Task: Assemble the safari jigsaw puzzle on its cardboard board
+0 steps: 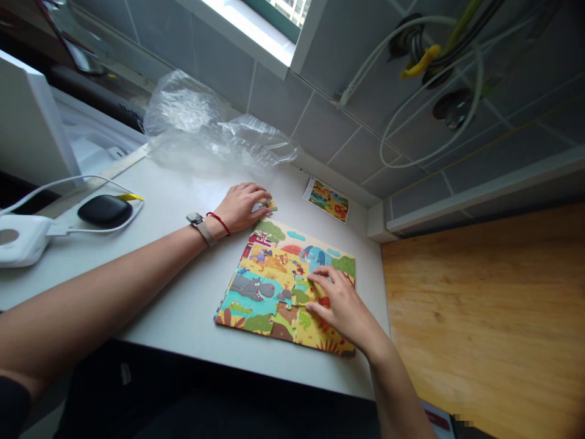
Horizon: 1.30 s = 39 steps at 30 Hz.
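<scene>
Clearly, the right hand (342,302) partly covers the puzzle (286,284).

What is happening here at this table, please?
A person has both hands at a jigsaw puzzle with animals on a white table. The left hand rests over a small puzzle piece beyond the puzzle's far edge; its grip is unclear. The right hand, thumb and fingers apart, is over the puzzle's right side and hides part of it. A picture card and clear plastic wrapping lie farther back.
</scene>
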### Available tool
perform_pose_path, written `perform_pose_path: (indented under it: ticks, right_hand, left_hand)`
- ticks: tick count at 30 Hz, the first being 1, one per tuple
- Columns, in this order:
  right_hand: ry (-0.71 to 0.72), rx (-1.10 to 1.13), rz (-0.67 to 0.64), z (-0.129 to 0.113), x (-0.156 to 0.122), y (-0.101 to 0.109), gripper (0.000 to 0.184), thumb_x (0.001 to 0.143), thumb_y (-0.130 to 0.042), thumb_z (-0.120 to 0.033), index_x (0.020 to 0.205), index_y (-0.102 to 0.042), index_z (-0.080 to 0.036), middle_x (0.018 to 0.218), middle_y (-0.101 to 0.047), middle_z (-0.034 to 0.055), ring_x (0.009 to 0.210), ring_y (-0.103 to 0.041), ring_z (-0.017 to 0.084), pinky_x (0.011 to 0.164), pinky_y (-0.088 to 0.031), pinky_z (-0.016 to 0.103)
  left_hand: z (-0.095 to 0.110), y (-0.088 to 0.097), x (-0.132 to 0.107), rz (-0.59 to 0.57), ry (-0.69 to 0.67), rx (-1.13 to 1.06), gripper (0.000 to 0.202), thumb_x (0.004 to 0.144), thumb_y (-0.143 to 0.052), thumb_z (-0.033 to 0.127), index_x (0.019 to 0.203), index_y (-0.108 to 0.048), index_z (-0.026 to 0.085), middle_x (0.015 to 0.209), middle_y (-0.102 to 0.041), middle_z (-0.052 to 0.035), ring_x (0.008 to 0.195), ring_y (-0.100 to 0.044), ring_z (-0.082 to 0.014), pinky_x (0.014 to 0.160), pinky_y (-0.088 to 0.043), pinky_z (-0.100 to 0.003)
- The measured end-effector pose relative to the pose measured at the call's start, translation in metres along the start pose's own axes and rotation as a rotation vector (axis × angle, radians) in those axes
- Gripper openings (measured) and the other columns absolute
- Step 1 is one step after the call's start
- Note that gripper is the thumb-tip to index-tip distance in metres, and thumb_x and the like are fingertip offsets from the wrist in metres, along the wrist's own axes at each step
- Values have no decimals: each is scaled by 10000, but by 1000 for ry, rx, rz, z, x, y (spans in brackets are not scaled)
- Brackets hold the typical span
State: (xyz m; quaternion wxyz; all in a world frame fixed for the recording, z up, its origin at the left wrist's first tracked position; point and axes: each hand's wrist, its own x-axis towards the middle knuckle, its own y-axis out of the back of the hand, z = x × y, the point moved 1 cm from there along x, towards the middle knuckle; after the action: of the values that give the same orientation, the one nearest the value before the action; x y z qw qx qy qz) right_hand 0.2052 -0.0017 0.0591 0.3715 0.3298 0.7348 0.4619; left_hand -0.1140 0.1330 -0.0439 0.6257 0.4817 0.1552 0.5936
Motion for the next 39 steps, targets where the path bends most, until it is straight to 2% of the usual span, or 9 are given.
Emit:
perform_pose_path:
  ticks: [7, 12, 18, 23, 27, 32, 39]
  right_hand:
    - [58, 42, 7, -7, -7, 1, 480, 803, -861, -215, 1250, -687, -224, 1283, -684, 110, 1196, -647, 316, 1047, -541, 512]
    - [84, 59, 28, -27, -21, -11, 471, 792, -893, -280, 1220, -699, -234, 1196, -724, 101, 1128, -669, 322, 968, -578, 492]
    - [102, -4, 108, -45, -35, -29, 453, 846, -841, -280, 1271, -690, -238, 1185, -725, 115, 1110, -670, 334, 943, -588, 524]
    - [93, -71, 104, -48, -42, -35, 512, 880, -817, -296, 1370, -669, -281, 1180, -706, 126, 1105, -663, 346, 935, -593, 548]
    - [71, -80, 93, -49, -43, -36, 506, 876, -824, -295, 1362, -688, -270, 1216, -682, 139, 1134, -656, 350, 956, -599, 556]
    - [92, -112, 87, -48, -42, -36, 488, 880, -817, -315, 1354, -704, -294, 1353, -645, 162, 1249, -625, 380, 1010, -584, 601]
    - [116, -145, 61, -49, -39, -35, 490, 867, -838, -304, 1340, -708, -288, 1462, -616, 174, 1362, -576, 399, 1068, -553, 652]
  left_hand:
    - [0, 0, 0, -11, -9, -9, 384, 1051, -502, 514, 1224, -714, 244, 1300, -712, -96, 1221, -610, -284, 1076, -445, -457]
    - [3, 2, 0, -4, -3, -15, 346, 1038, -530, 488, 1200, -727, 255, 1290, -714, -94, 1216, -610, -295, 1049, -447, -463]
    - [5, 5, -1, -17, 3, -12, 315, 1026, -563, 463, 1192, -730, 255, 1295, -710, -97, 1230, -603, -305, 1049, -437, -468]
    - [4, 4, -1, -12, 0, -7, 307, 1030, -558, 474, 1190, -728, 274, 1290, -713, -83, 1222, -603, -295, 1045, -436, -459]
    - [4, 3, -1, -14, 3, -4, 327, 1023, -560, 464, 1219, -720, 257, 1302, -705, -101, 1226, -605, -311, 1040, -441, -470]
    - [6, 4, -1, -11, 16, -14, 327, 1010, -576, 451, 1225, -717, 248, 1311, -701, -116, 1233, -606, -326, 1041, -438, -483]
    - [5, 2, -1, -6, 12, 23, 309, 1011, -584, 456, 1229, -705, 273, 1311, -706, -91, 1235, -604, -307, 1034, -450, -465]
